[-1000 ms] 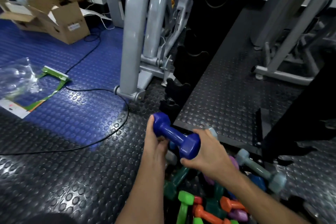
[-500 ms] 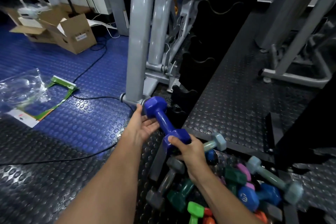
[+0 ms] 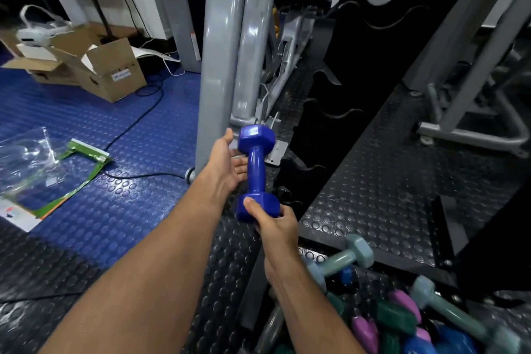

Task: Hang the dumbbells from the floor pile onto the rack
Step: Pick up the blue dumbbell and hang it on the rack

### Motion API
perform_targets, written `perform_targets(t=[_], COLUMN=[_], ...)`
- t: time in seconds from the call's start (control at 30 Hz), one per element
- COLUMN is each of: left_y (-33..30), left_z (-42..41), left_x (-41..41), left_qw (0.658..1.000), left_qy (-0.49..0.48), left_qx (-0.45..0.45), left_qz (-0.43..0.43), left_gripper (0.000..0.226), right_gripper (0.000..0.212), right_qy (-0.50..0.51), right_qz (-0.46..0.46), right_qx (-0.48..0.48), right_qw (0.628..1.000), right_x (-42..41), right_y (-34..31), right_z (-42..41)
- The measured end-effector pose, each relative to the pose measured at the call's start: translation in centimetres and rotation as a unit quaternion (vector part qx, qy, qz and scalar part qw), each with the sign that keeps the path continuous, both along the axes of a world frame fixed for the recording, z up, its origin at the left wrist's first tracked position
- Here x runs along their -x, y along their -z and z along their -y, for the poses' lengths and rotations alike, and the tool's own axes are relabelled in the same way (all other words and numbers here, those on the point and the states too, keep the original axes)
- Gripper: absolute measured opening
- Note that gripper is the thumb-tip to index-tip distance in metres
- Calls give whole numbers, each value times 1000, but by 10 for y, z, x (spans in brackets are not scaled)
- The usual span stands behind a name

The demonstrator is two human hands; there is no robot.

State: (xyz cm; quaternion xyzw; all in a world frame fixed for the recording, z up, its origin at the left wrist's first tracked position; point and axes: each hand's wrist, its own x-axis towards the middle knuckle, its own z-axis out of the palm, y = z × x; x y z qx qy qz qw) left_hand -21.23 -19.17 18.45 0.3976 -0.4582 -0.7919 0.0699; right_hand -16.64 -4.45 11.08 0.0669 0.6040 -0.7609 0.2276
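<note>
— Swung round since a moment ago, that blue dumbbell; it lay slanted across both hands, now it stands nearly on end, just left of the black rack.

— What's the room like?

— Studded rubber floor, black under the rack, blue farther left of it. Grey machine posts rise just beyond the dumbbell, and an open cardboard box sits well left of the rack.

— And the grip?

— Right hand is clamped on the lower head, thumb on top. Left hand is spread open, palm and fingers against the handle, not closed round it.

— The rest?

— A pile of dumbbells on the floor, near the rack's foot.
</note>
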Motion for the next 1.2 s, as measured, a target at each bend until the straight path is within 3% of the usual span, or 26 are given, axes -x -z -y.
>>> perform_targets(t=[0.13, 0.27, 0.37, 0.5, 0.8, 0.93, 1.07, 1.2], left_y=[1, 6, 8, 8, 3, 4, 6, 8], left_z=[-7, -16, -20, -26, -26, -22, -22, -27], left_x=[20, 30, 34, 33, 31, 25, 26, 32], left_qw=[1000, 999, 999, 997, 994, 992, 993, 990], left_qy=[22, 30, 49, 75, 108, 121, 108, 130], left_qx=[7, 10, 10, 14, 11, -11, -41, 8], left_qz=[-6, -5, -9, -12, -18, -13, -6, 44], left_gripper=[79, 91, 99, 99, 90, 88, 87, 86], right_gripper=[60, 73, 61, 26, 19, 29, 52, 59], right_qy=[51, 55, 72, 84, 87, 75, 71, 40], right_qz=[21, 35, 35, 74, 152, 184, 225, 256], right_qx=[8, 13, 17, 45, 139, 209, 273, 222], right_qw=[998, 998, 997, 993, 975, 958, 932, 940], right_x=[18, 27, 26, 25, 22, 18, 14, 16], right_y=[1, -1, -2, -8, -18, -9, 7, 16], right_z=[-2, -6, -4, -10, -22, -31, -36, -42])
